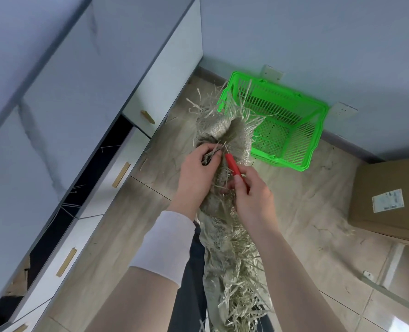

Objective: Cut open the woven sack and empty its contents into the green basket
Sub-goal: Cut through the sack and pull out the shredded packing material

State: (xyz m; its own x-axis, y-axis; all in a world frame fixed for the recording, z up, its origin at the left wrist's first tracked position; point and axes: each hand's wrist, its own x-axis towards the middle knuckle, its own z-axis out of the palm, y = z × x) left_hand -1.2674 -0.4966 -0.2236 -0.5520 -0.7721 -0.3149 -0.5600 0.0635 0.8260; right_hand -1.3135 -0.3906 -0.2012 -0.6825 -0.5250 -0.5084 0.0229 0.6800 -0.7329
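Woven sack (216, 226) is held at frame centre, frayed top gripped by the left hand (196, 173), red cutter (233, 165) pinched in the right hand (251, 195). Fabric should be pulled taut, blade drawn away from that grip, green basket (277, 161) waiting upper right.

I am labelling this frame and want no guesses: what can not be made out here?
Head view only.
Blade of the red cutter: its tip is buried in frayed strands of the woven sack.
Sack's contents: covered by fabric, the left hand and the right hand.
Sack's lower end: cut off by the bottom edge.
Label on the cardboard box: print too small.
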